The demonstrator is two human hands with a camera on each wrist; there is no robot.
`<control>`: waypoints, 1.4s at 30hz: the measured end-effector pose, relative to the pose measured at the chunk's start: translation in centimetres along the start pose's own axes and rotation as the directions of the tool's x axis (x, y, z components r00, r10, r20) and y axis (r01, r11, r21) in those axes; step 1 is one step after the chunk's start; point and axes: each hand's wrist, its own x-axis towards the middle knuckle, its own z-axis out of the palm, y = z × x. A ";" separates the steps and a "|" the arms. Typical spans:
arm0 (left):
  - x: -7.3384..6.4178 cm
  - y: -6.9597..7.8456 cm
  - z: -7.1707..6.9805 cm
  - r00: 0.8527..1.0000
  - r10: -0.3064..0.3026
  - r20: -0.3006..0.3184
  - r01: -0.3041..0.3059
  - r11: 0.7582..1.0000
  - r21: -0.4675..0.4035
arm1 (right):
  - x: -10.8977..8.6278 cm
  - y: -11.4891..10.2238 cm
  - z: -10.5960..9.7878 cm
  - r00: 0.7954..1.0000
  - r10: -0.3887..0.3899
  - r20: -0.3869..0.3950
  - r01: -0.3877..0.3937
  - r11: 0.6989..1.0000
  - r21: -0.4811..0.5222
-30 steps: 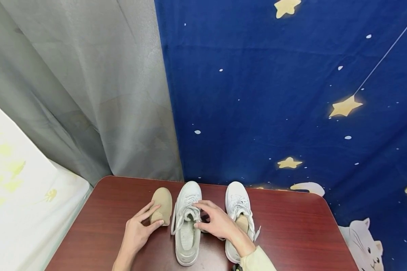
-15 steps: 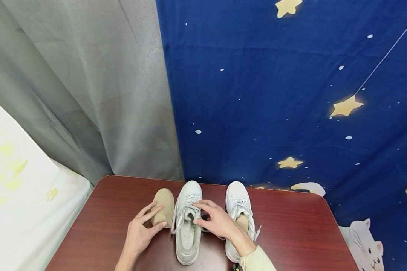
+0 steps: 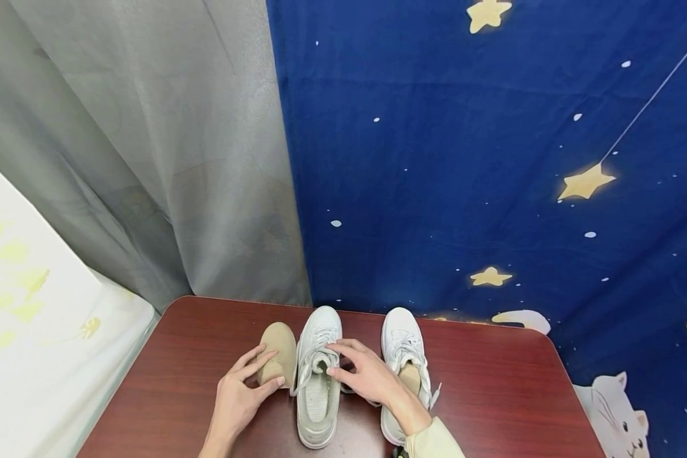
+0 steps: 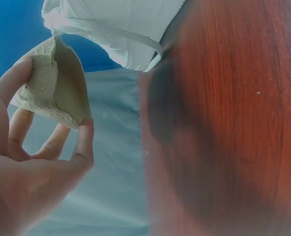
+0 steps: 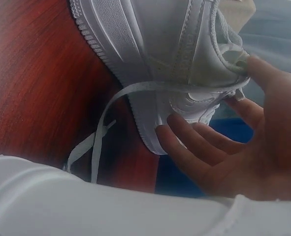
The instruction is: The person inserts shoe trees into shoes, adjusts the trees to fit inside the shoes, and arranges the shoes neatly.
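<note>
My left hand [image 3: 237, 391] holds a beige moulded-pulp shoe insert [image 3: 278, 346] between thumb and fingers, just left of a white sneaker [image 3: 316, 416]. In the left wrist view the insert [image 4: 42, 83] has a rounded, hollow shape, its open end facing the camera, held above the table. My right hand [image 3: 366, 375] grips that same sneaker at its collar and laces. In the right wrist view, the thumb lies at the collar edge while fingers touch the side of the sneaker [image 5: 157, 39]. The sneaker's inside shows bare, with its toe pointing away.
Right of it stands a second white sneaker [image 3: 399, 327], a similar beige insert [image 3: 410, 377] in its opening, partly behind my right forearm. Both are on a dark red wooden table [image 3: 492, 394]. Grey [image 3: 223, 191] and blue star-patterned curtains [image 3: 406, 210] hang behind.
My left hand and the insert have shifted slightly right and toward me, so the insert is now right beside the sneaker. My right hand has stayed on the sneaker.
</note>
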 end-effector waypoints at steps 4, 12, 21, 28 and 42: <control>-0.2 0.2 -0.1 1.000 -0.001 0.005 0.001 1.000 0.019 | 0.0 0.1 0.0 1.000 -0.006 -0.002 0.006 1.000 0.006; -0.5 0.8 -0.3 1.000 0.029 -0.010 -0.028 0.998 0.064 | 0.0 0.2 0.2 1.000 -0.010 -0.019 0.010 1.000 -0.010; -1.0 1.7 0.0 0.997 0.076 -0.014 -0.076 0.996 0.046 | 0.0 0.1 0.1 1.000 0.001 -0.018 -0.002 1.000 -0.023; -1.3 2.3 -0.1 0.994 0.113 -0.008 -0.113 0.992 0.050 | 0.0 0.1 0.1 1.000 -0.002 -0.018 0.001 1.000 -0.022; -1.9 3.9 -0.2 1.000 -0.001 0.018 -0.001 0.994 0.107 | 0.0 0.0 0.1 1.000 -0.011 -0.017 0.011 1.000 -0.020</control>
